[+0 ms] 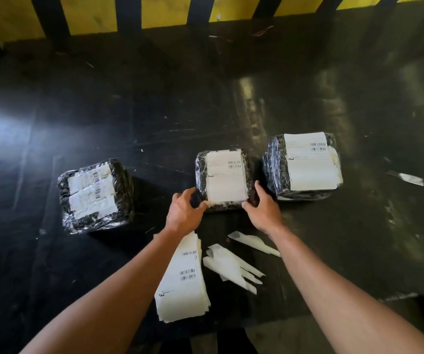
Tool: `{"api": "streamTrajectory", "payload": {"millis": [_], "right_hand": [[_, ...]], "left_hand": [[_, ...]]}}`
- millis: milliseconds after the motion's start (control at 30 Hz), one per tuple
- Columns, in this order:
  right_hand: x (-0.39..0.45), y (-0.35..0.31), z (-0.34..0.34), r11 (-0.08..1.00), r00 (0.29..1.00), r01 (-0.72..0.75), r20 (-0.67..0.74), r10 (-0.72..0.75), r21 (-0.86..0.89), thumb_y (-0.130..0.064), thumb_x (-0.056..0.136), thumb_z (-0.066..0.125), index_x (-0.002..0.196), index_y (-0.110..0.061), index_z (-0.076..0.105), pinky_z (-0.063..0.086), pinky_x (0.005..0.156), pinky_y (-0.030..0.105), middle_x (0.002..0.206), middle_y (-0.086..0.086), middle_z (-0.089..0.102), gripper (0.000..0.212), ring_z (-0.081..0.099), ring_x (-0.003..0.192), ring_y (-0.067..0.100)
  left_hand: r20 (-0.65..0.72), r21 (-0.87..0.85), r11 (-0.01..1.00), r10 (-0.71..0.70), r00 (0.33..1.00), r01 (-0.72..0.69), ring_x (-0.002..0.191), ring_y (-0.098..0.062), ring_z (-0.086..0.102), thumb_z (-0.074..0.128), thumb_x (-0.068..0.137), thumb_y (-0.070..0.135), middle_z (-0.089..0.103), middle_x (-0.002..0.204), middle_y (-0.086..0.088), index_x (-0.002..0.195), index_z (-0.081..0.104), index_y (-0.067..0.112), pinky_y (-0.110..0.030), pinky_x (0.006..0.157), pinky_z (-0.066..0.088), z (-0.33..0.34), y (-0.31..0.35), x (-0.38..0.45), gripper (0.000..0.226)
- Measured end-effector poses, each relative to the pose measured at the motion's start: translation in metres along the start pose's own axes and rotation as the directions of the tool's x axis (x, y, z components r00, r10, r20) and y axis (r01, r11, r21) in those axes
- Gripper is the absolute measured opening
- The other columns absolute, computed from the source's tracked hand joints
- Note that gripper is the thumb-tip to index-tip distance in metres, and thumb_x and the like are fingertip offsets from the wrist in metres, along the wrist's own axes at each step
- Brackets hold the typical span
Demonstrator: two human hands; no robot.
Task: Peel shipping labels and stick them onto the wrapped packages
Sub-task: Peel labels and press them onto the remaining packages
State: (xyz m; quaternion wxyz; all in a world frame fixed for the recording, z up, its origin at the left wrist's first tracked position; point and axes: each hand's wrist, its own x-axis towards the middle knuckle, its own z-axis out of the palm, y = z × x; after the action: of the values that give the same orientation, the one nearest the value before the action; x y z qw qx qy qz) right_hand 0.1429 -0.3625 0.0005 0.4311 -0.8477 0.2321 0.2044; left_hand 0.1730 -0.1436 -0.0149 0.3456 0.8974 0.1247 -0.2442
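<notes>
Left hand (184, 213): fingers curled round the near left corner of the middle package (225, 181), thumb on its front edge, gripping it.

Right hand (264, 209): curled on the near right corner of the same package, index finger up along its right side, thumb at the lower edge of its label (225, 177). The two hands sit apart, one at each near corner, clamping the package between them.

Middle package: small block wrapped in glossy black film, standing on the dark table (103, 118) straight ahead of the person. A white shipping label covers most of its top face, barcodes toward the far right, lying flat and roughly square to the package.

Right package (301, 167): same black wrap, just beside the middle one and slightly farther back; its white label (310, 162) is large and reaches the right edge.

Left package (94, 196): well apart to the left, turned at an angle; its label (92, 190) looks creased (barcode running sideways).

Label stack (182, 279): a pile of white sheets with barcodes, on the table near the person, partly under the left forearm.

Backing strips (233, 265): several loose white paper pieces, just right of the stack, below the right hand.
</notes>
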Motion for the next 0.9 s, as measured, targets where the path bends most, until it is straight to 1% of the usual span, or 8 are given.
{"api": "streamTrajectory", "payload": {"millis": [100, 167, 267, 367, 467, 533, 633, 900], "right_hand": [[-0.034, 0.01, 0.01, 0.982, 0.987, 0.147, -0.046, -0.154, -0.121, -0.024, 0.101, 0.066, 0.164, -0.023, 0.028, 0.028, 0.122, 0.034, 0.172, -0.002, 0.024, 0.074, 0.029, 0.156, 0.02], [-0.057, 0.018, 0.024, 0.963, 0.959, 0.226, -0.137, -0.246, -0.146, -0.023, 0.097, 0.07, 0.156, -0.02, 0.046, 0.031, 0.117, 0.027, 0.164, 0.0, 0.04, 0.063, 0.039, 0.15, 0.019], [-0.09, 0.027, 0.052, 0.939, 0.907, 0.32, -0.246, -0.341, -0.123, -0.02, 0.089, 0.077, 0.127, -0.02, 0.068, 0.052, 0.099, 0.031, 0.123, -0.004, 0.061, 0.039, 0.061, 0.116, 0.017], [-0.114, 0.034, 0.083, 0.974, 0.963, 0.228, -0.146, -0.227, -0.006, -0.025, 0.084, 0.079, 0.099, -0.025, 0.068, 0.06, 0.076, 0.039, 0.091, -0.012, 0.066, 0.019, 0.066, 0.08, 0.011], [-0.129, 0.034, 0.112, 0.996, 0.997, 0.082, 0.009, -0.081, -0.048, -0.039, 0.082, 0.084, 0.09, -0.025, 0.067, 0.054, 0.066, 0.028, 0.081, -0.012, 0.07, 0.024, 0.066, 0.074, 0.012], [-0.134, 0.031, 0.125, 0.997, 0.997, 0.001, 0.071, 0.005, -0.076, -0.046, 0.081, 0.086, 0.089, -0.024, 0.067, 0.045, 0.06, 0.021, 0.079, -0.012, 0.069, 0.031, 0.065, 0.074, 0.008], [-0.133, 0.027, 0.138, 0.993, 0.992, -0.104, 0.065, 0.107, -0.059, -0.048, 0.076, 0.089, 0.086, -0.021, 0.07, 0.045, 0.061, 0.024, 0.083, -0.009, 0.071, 0.035, 0.065, 0.077, 0.008], [-0.119, 0.03, 0.138, 0.958, 0.961, -0.266, 0.111, 0.253, 0.113, -0.023, 0.083, 0.087, 0.076, -0.013, 0.077, 0.059, 0.087, 0.039, 0.09, -0.002, 0.076, 0.016, 0.069, 0.086, 0.018]], "left_hand": [[-0.086, -0.03, 0.996, 0.085, 0.993, -0.088, 0.13, -0.019, 0.059, 0.068, 0.099, 0.043, 0.049, 0.149, -0.004, 0.153, 0.049, 0.028, -0.035, 0.101, 0.054, -0.014, -0.025, -0.036, 0.059], [-0.135, -0.07, 0.992, 0.096, 0.986, -0.106, 0.125, -0.015, 0.06, 0.069, 0.099, 0.039, 0.054, 0.141, -0.002, 0.147, 0.057, 0.027, -0.033, 0.101, 0.054, -0.026, -0.048, -0.061, 0.051], [-0.214, -0.146, 0.988, 0.01, 0.977, -0.042, 0.108, -0.01, 0.066, 0.072, 0.097, 0.035, 0.062, 0.127, 0.0, 0.137, 0.065, 0.025, -0.032, 0.095, 0.056, -0.044, -0.088, -0.096, 0.041], [-0.236, -0.196, 0.976, -0.14, 0.962, 0.094, 0.09, -0.004, 0.066, 0.074, 0.095, 0.038, 0.07, 0.115, 0.001, 0.131, 0.067, 0.024, -0.023, 0.078, 0.05, -0.051, -0.123, -0.123, 0.039], [-0.105, -0.232, 0.943, -0.269, 0.957, 0.239, 0.086, -0.006, 0.069, 0.077, 0.092, 0.045, 0.074, 0.101, 0.006, 0.128, 0.068, 0.027, -0.028, 0.074, 0.054, -0.041, -0.154, -0.146, 0.041], [-0.001, -0.242, 0.931, -0.281, 0.96, 0.273, 0.088, -0.011, 0.074, 0.08, 0.088, 0.047, 0.076, 0.096, 0.008, 0.125, 0.068, 0.03, -0.038, 0.08, 0.062, -0.027, -0.169, -0.154, 0.043], [0.043, -0.268, 0.924, -0.271, 0.961, 0.273, 0.09, -0.015, 0.076, 0.083, 0.087, 0.042, 0.077, 0.094, 0.004, 0.121, 0.067, 0.028, -0.042, 0.086, 0.063, -0.013, -0.173, -0.156, 0.04], [0.043, -0.226, 0.93, -0.287, 0.957, 0.289, 0.094, -0.015, 0.07, 0.085, 0.087, 0.038, 0.073, 0.101, 0.004, 0.118, 0.064, 0.026, -0.029, 0.07, 0.056, -0.008, -0.168, -0.144, 0.04]]}}
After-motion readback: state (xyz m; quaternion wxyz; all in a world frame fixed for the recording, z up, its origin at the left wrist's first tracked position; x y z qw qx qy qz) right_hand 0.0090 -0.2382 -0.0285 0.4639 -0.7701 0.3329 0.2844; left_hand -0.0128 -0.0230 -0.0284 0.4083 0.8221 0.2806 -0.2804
